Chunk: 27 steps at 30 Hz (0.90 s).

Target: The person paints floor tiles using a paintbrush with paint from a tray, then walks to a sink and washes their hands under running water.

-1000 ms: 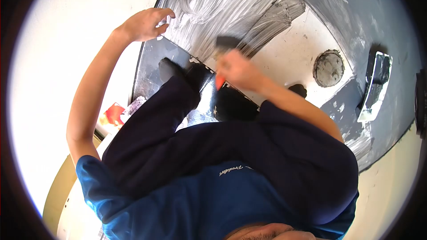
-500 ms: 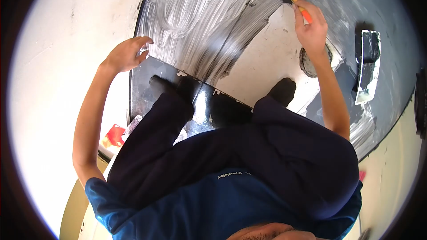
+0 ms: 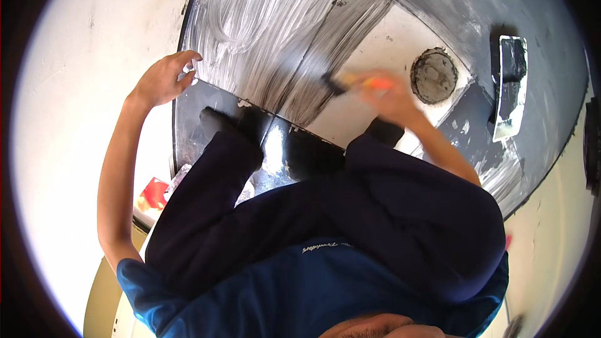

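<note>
My right hand [image 3: 388, 97], blurred by motion, grips a paintbrush [image 3: 350, 79] with an orange-ended handle. Its dark bristles [image 3: 332, 84] are at the border between streaked dark paint [image 3: 319, 75] and a bare pale patch [image 3: 357, 103] of floor. Bent at the wrist, my left hand [image 3: 164, 78] hovers near the left edge of the painted floor. A gap shows between its thumb and curled fingers, and I see nothing held there.
A long paint-smeared tray [image 3: 512, 91] lies at the right on grey paint. Beside the bare patch is a round rough drain-like spot [image 3: 434, 76]. Both feet in dark socks rest on the floor. A red packet [image 3: 153, 193] lies by my left leg.
My right hand has swept the brush down and left from the upper right edge to the middle of the floor. The round spot is now uncovered. My left hand has hardly moved.
</note>
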Each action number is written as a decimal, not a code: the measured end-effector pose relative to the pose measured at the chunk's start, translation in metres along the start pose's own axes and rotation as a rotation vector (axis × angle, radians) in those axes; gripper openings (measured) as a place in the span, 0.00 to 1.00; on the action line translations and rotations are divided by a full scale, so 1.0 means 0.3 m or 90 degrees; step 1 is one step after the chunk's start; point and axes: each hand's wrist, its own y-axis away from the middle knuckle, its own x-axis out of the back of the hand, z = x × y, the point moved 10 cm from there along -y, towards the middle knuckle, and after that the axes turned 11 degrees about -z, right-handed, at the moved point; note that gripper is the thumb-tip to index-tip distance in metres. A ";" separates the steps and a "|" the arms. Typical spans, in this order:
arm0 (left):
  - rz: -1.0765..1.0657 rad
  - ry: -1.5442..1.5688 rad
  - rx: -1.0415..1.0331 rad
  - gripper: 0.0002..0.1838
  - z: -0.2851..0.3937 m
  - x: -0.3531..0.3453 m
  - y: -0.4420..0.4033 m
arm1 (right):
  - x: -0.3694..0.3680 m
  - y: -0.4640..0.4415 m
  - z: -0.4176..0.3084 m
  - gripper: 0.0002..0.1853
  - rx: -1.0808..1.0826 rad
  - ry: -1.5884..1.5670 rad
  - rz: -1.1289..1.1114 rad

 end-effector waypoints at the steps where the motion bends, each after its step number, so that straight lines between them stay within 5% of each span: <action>1: -0.005 0.007 0.002 0.15 -0.002 0.005 -0.004 | 0.141 0.010 0.032 0.07 0.050 0.084 0.088; 2: -0.014 0.015 0.004 0.15 -0.004 0.006 -0.005 | 0.276 0.018 0.038 0.05 0.056 0.232 0.181; 3: -0.023 0.023 0.005 0.15 -0.004 0.006 -0.007 | 0.383 0.035 0.064 0.05 -0.131 0.140 0.265; 4: -0.025 0.020 0.006 0.15 -0.004 0.007 -0.010 | 0.434 0.011 -0.083 0.06 0.094 0.356 0.342; 8: -0.012 0.011 0.015 0.16 0.003 0.026 -0.023 | 0.176 0.039 -0.062 0.11 0.152 0.547 0.156; 10: -0.004 0.007 0.017 0.16 0.015 0.046 -0.018 | -0.070 0.112 -0.050 0.19 0.217 0.430 0.040; 13: -0.008 0.006 0.014 0.16 0.048 0.042 -0.019 | -0.369 0.169 -0.133 0.12 0.250 0.117 -0.271; 15: -0.014 0.001 0.023 0.16 0.052 0.037 -0.023 | -0.405 0.169 -0.054 0.11 0.195 0.026 -0.311; 18: -0.023 0.003 0.022 0.16 0.071 0.039 -0.023 | -0.229 0.117 -0.036 0.09 0.135 0.066 -0.168; 20: -0.028 0.012 0.022 0.15 0.069 0.039 -0.029 | -0.016 0.089 0.034 0.15 -0.041 0.057 -0.079; 21: -0.031 0.016 0.021 0.15 0.069 0.040 -0.033 | 0.128 0.078 -0.035 0.12 0.077 0.112 0.052; 23: -0.043 0.001 0.032 0.15 0.069 0.045 -0.042 | 0.349 0.095 -0.047 0.11 0.099 0.345 0.244; 27: -0.051 -0.015 0.046 0.15 0.056 0.062 -0.072 | 0.298 0.130 -0.054 0.15 0.144 0.523 0.227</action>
